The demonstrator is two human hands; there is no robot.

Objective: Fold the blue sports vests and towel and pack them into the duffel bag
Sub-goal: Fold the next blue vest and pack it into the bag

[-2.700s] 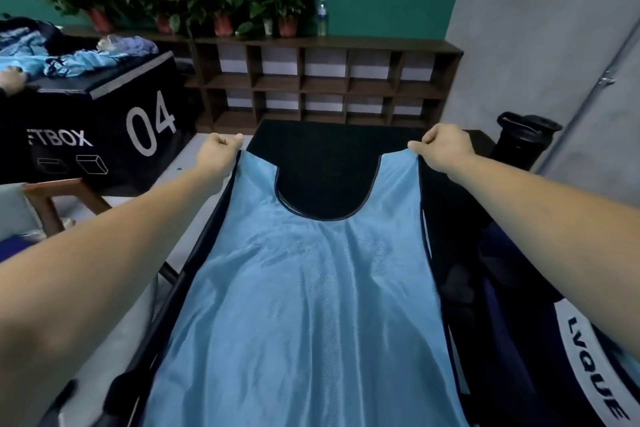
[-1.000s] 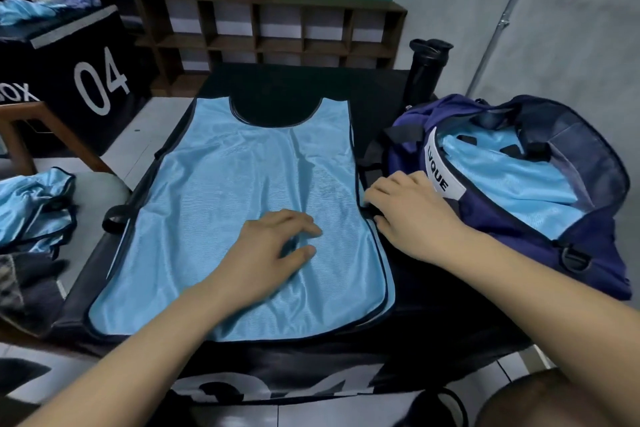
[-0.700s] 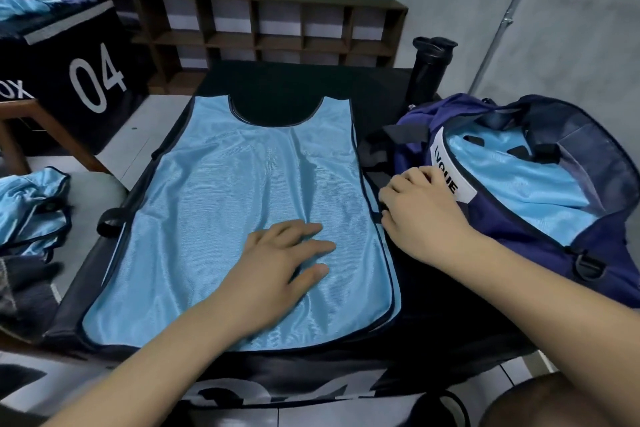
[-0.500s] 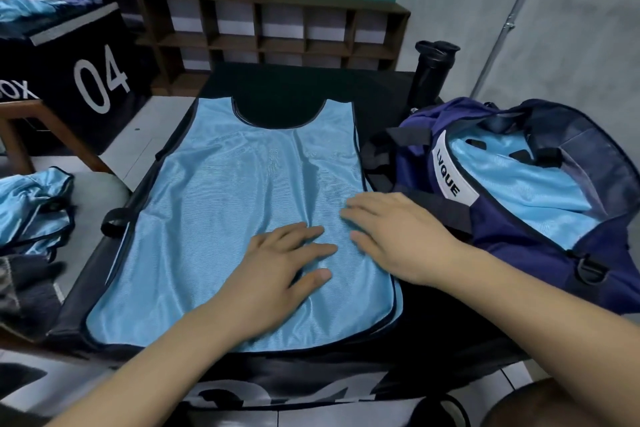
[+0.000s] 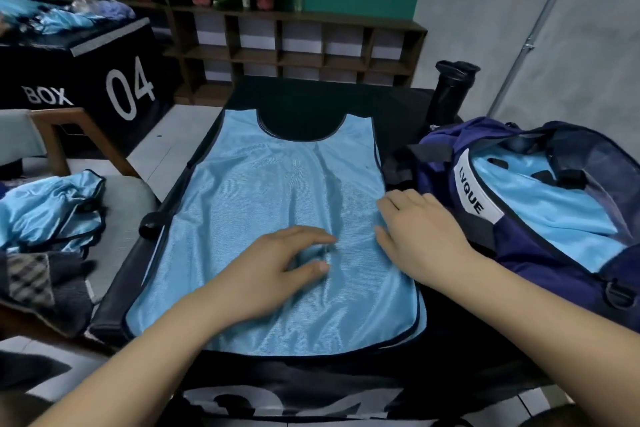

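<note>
Hands rest mid-frame on the flat light-blue mesh vest point(image 5: 277, 191): left hand point(image 5: 277, 270) with fingers loosely spread, right hand point(image 5: 415, 236) with fingers straight and together.

Duffel bag point(image 5: 540, 218) and black bottle point(image 5: 450, 94) crowd the vest's point(image 5: 277, 184) right edge.

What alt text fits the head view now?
A person's left hand and right hand rest on a light-blue mesh sports vest spread flat on a black padded box. An open navy fabric duffel bag holding blue cloth sits to its right; crumpled blue vests lie on a chair at left.
</note>
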